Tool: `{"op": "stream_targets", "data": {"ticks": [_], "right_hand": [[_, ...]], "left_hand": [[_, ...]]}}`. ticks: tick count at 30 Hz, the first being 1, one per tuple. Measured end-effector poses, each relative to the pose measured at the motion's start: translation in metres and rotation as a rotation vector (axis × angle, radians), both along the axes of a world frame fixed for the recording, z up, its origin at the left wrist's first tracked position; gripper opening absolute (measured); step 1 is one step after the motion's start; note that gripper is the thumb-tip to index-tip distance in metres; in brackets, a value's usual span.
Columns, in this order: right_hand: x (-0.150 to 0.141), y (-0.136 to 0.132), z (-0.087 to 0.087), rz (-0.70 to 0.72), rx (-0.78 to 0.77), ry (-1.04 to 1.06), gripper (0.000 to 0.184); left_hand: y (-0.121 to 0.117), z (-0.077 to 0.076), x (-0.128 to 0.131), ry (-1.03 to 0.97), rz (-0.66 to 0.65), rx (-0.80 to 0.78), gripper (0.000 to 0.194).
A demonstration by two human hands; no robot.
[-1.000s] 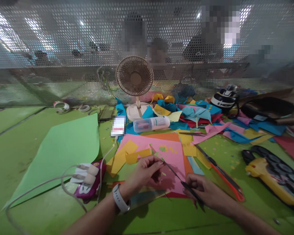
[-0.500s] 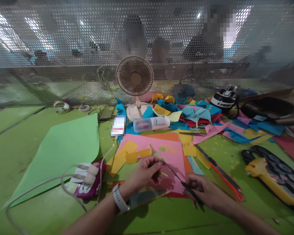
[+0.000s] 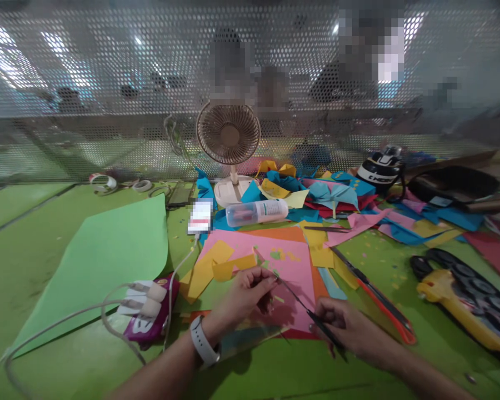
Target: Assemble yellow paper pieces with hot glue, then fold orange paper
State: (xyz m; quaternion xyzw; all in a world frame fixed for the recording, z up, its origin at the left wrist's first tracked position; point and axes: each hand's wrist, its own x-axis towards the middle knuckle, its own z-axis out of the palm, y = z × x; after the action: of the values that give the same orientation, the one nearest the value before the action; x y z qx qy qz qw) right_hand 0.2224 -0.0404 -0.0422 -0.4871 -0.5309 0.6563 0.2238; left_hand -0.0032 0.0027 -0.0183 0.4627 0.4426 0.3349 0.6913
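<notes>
My left hand [image 3: 252,286] is closed in a pinch above a pink paper sheet [image 3: 298,300], with a tiny green paper scrap [image 3: 276,274] at the fingertips. My right hand [image 3: 344,322] grips a slim black-handled tool [image 3: 321,326] whose thin metal shaft points up and left. The tool's tip meets the scrap at my left fingers; its exact kind is hard to make out. Small green and yellow paper bits [image 3: 289,254] lie on the pink sheet, just beyond my hands. Yellow paper strips [image 3: 210,266] rest on its left side.
Right of the sheet lies an orange-black utility knife [image 3: 379,297], then a yellow-black power strip [image 3: 462,305]. A purple power bank-like box with plugs [image 3: 150,311] and a large green sheet [image 3: 112,255] sit left. Behind are a fan [image 3: 229,136], a clear bottle [image 3: 258,211] and crumpled coloured paper [image 3: 337,191].
Both hands stay almost in place, the tool tip still at my left fingertips. The whole view has shifted only slightly.
</notes>
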Motion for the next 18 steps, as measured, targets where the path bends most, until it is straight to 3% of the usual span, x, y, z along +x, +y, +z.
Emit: {"op": "stream_targets", "data": {"ticks": [9, 18], "right_hand": [[-0.001, 0.001, -0.002, -0.019, -0.027, 0.013, 0.047], [-0.004, 0.005, 0.008, -0.041, -0.012, -0.002, 0.048]], "left_hand": [[0.002, -0.006, 0.001, 0.039, 0.004, -0.023, 0.03], [0.003, -0.006, 0.001, 0.046, 0.015, -0.016, 0.027]]}}
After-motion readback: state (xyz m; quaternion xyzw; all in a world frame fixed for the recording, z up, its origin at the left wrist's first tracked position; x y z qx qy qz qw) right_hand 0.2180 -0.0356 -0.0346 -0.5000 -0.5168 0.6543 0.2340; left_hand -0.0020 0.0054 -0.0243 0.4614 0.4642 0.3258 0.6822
